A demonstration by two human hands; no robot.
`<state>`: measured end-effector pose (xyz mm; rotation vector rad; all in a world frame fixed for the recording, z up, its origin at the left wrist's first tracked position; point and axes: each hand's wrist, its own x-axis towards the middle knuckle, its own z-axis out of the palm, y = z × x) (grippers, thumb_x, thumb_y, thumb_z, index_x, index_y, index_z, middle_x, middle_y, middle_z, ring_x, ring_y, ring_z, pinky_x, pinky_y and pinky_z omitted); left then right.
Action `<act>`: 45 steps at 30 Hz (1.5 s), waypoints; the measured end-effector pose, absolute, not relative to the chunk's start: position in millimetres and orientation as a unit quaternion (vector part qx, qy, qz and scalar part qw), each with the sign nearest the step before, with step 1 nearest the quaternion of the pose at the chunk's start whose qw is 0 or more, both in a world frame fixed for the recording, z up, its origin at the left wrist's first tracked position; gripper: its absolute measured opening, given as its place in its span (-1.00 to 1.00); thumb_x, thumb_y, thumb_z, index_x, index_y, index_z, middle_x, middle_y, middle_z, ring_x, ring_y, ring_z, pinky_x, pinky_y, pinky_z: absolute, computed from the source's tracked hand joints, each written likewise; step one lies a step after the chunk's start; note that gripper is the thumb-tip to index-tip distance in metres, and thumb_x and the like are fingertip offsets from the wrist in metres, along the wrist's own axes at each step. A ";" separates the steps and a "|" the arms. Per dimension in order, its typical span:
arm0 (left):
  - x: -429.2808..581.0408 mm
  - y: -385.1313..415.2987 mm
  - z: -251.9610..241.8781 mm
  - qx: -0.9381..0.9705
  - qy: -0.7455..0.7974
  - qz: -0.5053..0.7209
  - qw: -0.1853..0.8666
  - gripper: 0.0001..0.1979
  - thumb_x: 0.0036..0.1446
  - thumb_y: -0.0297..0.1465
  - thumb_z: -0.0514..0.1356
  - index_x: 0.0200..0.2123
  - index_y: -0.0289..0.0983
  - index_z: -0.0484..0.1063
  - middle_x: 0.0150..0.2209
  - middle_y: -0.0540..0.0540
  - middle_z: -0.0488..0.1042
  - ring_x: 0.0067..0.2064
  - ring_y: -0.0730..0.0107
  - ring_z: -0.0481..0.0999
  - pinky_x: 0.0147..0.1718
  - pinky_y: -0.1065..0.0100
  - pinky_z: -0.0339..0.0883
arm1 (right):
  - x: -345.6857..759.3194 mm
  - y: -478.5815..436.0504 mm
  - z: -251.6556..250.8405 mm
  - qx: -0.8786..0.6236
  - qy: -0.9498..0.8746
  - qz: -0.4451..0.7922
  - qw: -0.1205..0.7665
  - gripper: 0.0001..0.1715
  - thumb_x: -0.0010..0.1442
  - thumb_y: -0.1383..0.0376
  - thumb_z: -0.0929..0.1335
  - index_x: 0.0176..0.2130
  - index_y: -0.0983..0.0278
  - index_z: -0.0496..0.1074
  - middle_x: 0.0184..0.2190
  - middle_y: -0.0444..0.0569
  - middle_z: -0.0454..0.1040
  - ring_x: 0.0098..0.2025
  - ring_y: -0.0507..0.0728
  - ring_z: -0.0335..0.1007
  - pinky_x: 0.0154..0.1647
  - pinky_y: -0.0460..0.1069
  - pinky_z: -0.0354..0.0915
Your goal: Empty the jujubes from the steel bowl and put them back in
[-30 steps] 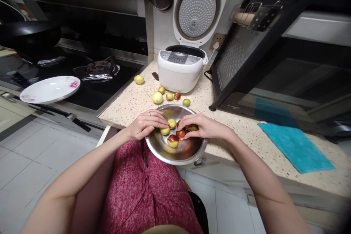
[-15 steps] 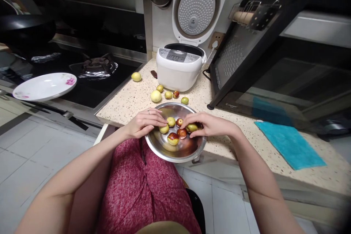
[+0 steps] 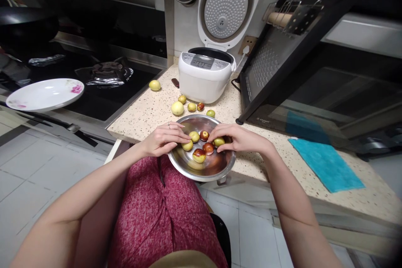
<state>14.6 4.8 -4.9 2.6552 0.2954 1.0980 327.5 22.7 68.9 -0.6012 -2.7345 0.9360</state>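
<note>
A steel bowl (image 3: pixel 201 174) sits at the counter's front edge with several jujubes in it, some yellow-green and some red-brown. My left hand (image 3: pixel 163 139), a ring on one finger, reaches over the bowl's left rim. Its fingers lie stretched out, the tips touching a yellow-green jujube (image 3: pixel 187 145). Over the right side, my right hand (image 3: pixel 235 137) has its thumb and fingers around a green jujube (image 3: pixel 219 142). Between the hands lie a red jujube (image 3: pixel 207 148), a half-red, half-yellow jujube (image 3: pixel 199 156) and a smaller red jujube (image 3: pixel 204 135).
Behind the bowl, several loose jujubes (image 3: pixel 191 107) lie before an open white rice cooker (image 3: pixel 202 80). A black oven (image 3: pixel 301 92) and a turquoise cloth (image 3: pixel 326 165) are on the right. At left, a flowered plate (image 3: pixel 45 95) overhangs the front edge of the gas stove (image 3: pixel 100 106).
The view has shifted slightly. Both hands keep nearly the same places at the bowl, and the jujubes in it have moved only a little.
</note>
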 end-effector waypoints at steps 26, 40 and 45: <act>14.8 4.6 -5.5 0.911 0.109 0.377 0.124 -0.59 0.44 -0.29 -0.07 0.13 -0.22 0.49 0.00 -0.19 0.63 0.02 0.21 0.60 0.14 -0.02 0.38 | 328.7 23.9 64.3 -0.216 -0.922 0.283 0.154 -0.78 0.31 0.15 0.41 -0.26 0.26 0.52 -0.20 0.01 0.55 -0.17 0.14 0.47 -0.07 0.03 0.34; 14.6 3.6 -3.7 0.911 0.105 0.378 0.124 -0.60 0.44 -0.31 -0.06 0.14 -0.22 0.48 0.01 -0.18 0.62 0.03 0.21 0.60 0.14 0.02 0.38 | 326.2 24.2 59.5 -0.207 -0.932 0.274 0.118 -0.73 0.34 0.14 0.38 -0.29 0.27 0.55 -0.19 0.02 0.58 -0.19 0.12 0.50 -0.09 0.01 0.36; 14.3 4.3 -5.3 0.909 0.106 0.382 0.127 -0.60 0.43 -0.32 -0.05 0.14 -0.22 0.48 0.01 -0.18 0.62 0.03 0.20 0.59 0.15 -0.02 0.36 | 327.4 32.5 55.6 -0.238 -0.909 0.217 0.264 -0.81 0.34 0.17 0.37 -0.19 0.21 0.55 -0.17 0.01 0.60 -0.08 0.18 0.50 0.04 0.11 0.37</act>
